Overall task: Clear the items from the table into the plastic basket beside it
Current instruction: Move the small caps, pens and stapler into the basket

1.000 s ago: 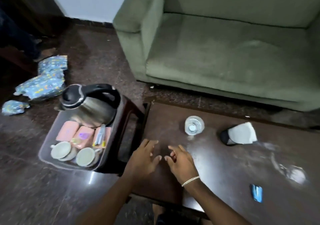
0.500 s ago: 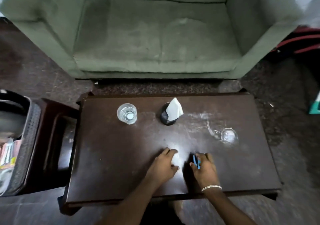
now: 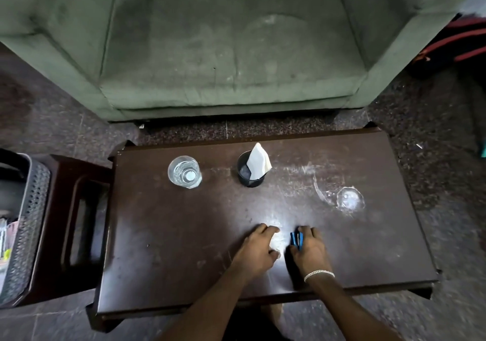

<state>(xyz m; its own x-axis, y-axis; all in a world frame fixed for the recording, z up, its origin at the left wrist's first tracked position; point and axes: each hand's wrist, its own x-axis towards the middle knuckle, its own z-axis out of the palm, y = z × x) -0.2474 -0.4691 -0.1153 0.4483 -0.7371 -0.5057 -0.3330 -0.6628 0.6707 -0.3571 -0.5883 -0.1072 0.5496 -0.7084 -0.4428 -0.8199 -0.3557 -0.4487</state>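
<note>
On table [image 3: 163, 235]: 1 glass [image 3: 184, 172], 1 cup [image 3: 250, 171], 2 hands [image 3: 282, 248]

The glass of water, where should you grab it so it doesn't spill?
Grip the glass around its side wall, near the middle, keeping it upright since its mouth is open and there seems to be water inside. Come from the near side: nothing stands between it and the hands, and the black cup stands clear on its right.

On the dark table [image 3: 163, 248], the right hand [image 3: 310, 248] closes around a small blue object [image 3: 296, 240] near its front edge, the left hand [image 3: 259, 248] just beside. A glass [image 3: 184, 172] and a black cup [image 3: 249, 172] holding white tissue [image 3: 258, 160] stand toward its back edge; the plastic basket [image 3: 29, 225] sits beyond its left end.
</note>
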